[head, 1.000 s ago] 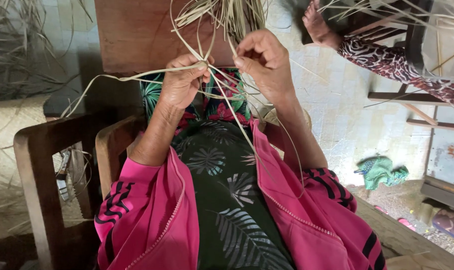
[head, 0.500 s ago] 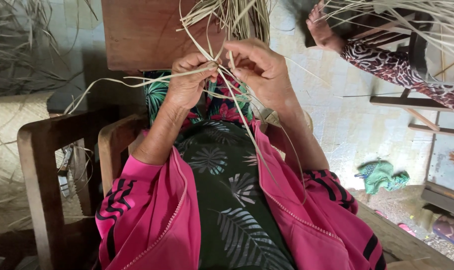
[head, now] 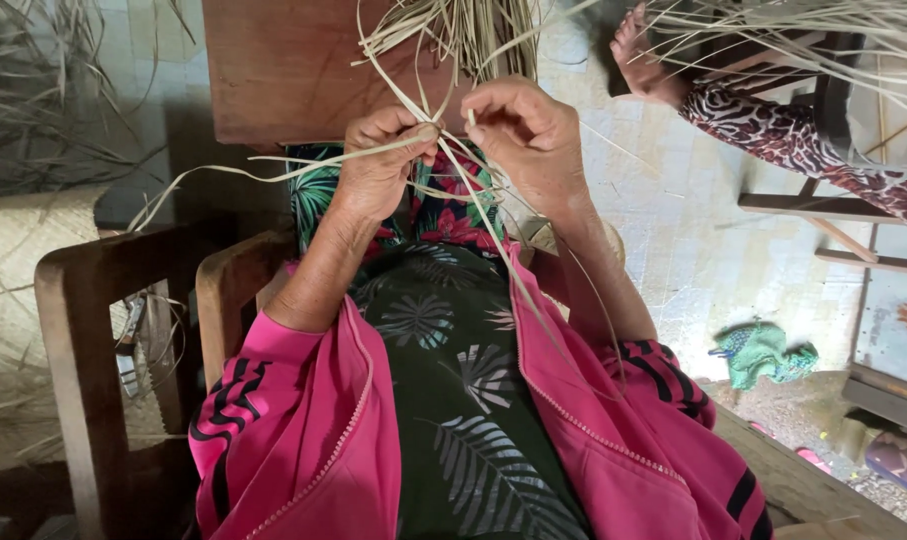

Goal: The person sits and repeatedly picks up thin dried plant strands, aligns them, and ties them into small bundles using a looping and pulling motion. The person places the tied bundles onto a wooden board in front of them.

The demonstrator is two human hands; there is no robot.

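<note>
The left hand (head: pixel 378 165) pinches a long pale strip (head: pixel 273 170) between thumb and forefinger, its grip tight on the strand that trails out toward 9 o'clock past the wooden chair arm (head: pixel 93 300). The right hand (head: pixel 528 135) sits just beside it at 3 o'clock, fingertips closed narrowly on another thin strip (head: pixel 493 230) that runs down toward 5 o'clock over the pink jacket (head: pixel 303 440). Both strands rise to a fan of dried strips (head: pixel 463 30) at 12 o'clock, resting against a brown wooden board (head: pixel 283 70). The step in hand looks like crossing one strip over another in a weave. The next move seems to call for steady tension on both strands while one is tucked under. A co-worker's patterned leg (head: pixel 793 140) shows at 2 o'clock.
</note>
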